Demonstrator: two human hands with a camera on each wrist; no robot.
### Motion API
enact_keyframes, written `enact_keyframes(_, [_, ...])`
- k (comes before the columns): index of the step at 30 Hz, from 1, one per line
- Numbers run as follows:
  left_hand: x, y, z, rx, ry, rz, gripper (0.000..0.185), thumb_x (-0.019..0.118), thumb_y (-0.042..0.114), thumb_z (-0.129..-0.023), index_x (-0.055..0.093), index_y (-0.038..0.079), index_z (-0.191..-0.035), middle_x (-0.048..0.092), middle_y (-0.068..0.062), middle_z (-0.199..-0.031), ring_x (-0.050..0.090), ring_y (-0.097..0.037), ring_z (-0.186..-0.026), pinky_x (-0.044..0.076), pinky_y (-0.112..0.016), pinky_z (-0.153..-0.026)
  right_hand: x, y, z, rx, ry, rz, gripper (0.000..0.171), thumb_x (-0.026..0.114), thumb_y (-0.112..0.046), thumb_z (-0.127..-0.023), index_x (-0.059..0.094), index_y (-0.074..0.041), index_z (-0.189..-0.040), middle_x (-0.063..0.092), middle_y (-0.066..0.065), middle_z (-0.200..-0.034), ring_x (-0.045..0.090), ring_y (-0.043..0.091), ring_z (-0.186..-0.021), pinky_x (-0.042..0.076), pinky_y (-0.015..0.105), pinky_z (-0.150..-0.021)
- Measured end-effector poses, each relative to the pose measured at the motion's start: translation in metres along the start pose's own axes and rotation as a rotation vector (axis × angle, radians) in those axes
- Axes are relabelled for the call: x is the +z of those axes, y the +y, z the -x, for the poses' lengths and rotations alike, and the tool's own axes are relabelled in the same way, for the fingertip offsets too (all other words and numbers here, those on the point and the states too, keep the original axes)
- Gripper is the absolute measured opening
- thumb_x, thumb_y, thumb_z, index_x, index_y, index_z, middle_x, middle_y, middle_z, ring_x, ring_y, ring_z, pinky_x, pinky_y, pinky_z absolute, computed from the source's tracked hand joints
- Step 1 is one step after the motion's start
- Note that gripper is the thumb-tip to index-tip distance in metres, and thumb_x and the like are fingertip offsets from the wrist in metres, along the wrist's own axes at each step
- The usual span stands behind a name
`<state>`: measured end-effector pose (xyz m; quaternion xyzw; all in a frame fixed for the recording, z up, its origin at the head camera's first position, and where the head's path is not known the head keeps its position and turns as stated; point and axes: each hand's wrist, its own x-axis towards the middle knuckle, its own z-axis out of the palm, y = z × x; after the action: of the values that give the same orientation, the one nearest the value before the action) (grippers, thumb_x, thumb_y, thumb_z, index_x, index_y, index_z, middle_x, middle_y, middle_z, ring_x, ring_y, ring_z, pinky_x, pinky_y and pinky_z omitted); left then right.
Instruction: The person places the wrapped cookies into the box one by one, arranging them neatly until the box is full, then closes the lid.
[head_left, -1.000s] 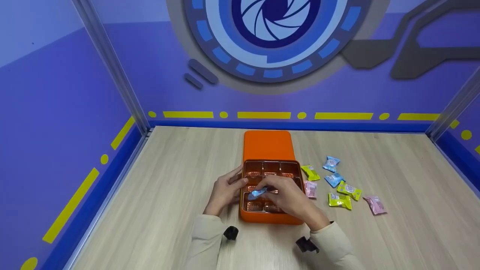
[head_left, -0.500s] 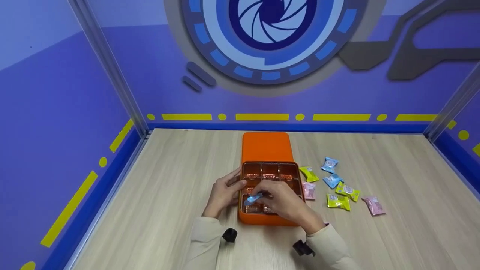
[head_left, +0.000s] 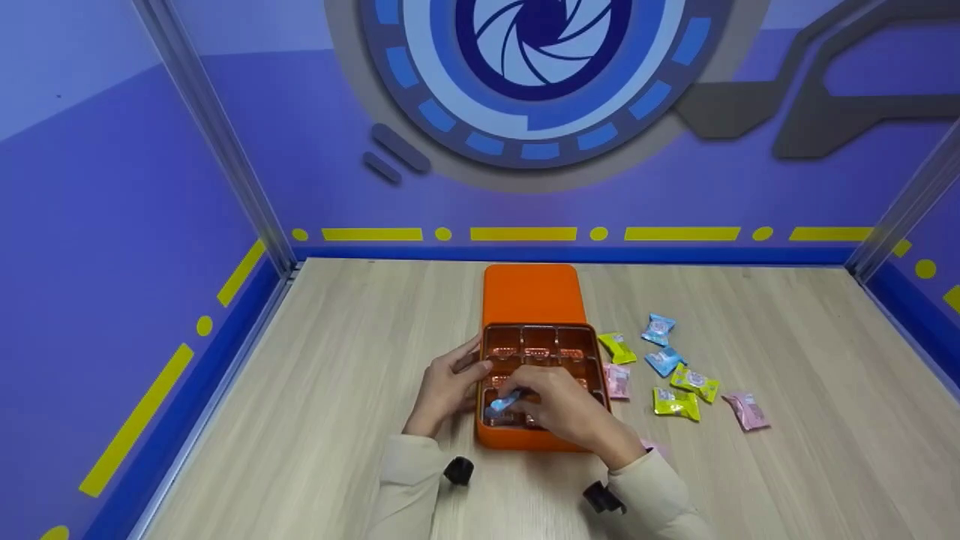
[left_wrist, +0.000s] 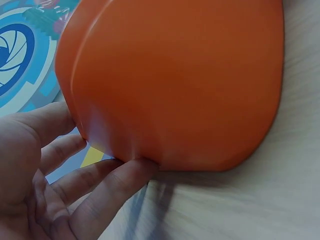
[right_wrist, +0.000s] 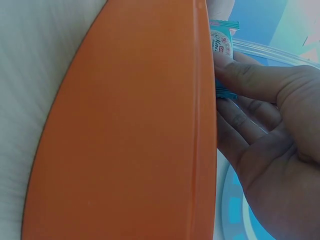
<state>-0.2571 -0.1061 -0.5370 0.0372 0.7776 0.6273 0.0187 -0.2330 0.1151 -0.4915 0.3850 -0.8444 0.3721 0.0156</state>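
Observation:
The orange box [head_left: 536, 439], its inside divided into compartments, sits in front of me. My left hand [head_left: 448, 386] holds it at its left side, the thumb at the rim and the fingers against the outer wall [left_wrist: 175, 90]. My right hand [head_left: 562, 401] pinches a blue-wrapped candy [head_left: 502, 403] low over the front-left compartment. In the right wrist view, the candy [right_wrist: 222, 45] shows between thumb and fingers, just past the box's edge. Part of the front row is hidden by my right hand.
Behind the box lies an orange lid [head_left: 531, 292]. Several wrapped candies lie to the right, among them a blue one [head_left: 658, 328], a yellow one [head_left: 676, 403] and a pink one [head_left: 746, 411]. Another pink one [head_left: 654, 448] is partly hidden by my right wrist. Purple walls [head_left: 150, 225] border the table.
My right hand has lowered the blue candy and shifted it slightly left into the front-left part of the box. The left hand stays on the box. The head view has tilted slightly.

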Motion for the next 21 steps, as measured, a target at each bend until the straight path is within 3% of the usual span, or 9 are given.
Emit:
enact_keyframes(8, [0.0008,0.0014,0.0005,-0.043,-0.001,0.057,0.057,0.074,0.025,-0.103,0.055,0.020,-0.157,0.061,-0.019,-0.147,0.064,-0.033,-0.128,0.062,-0.047,-0.089,0.0001,-0.0024,-0.0017,0.054,-0.043,-0.005,0.023,0.080,0.003,-0.093,0.078,-0.015,-0.108,0.075,-0.009,-0.106,0.068,0.010,-0.099,0.058,0.035,-0.097])
enact_keyframes(21, [0.0004,-0.0006,0.0002,-0.044,-0.001,0.074,0.057,0.075,0.025,-0.103,0.056,0.019,-0.157,0.060,-0.020,-0.148,0.066,-0.033,-0.126,0.063,-0.046,-0.084,0.0026,-0.0001,-0.0026,0.019,-0.073,-0.012,0.022,0.081,0.003,-0.092,0.081,-0.012,-0.108,0.076,-0.007,-0.105,0.069,0.009,-0.097,0.058,0.030,-0.094])
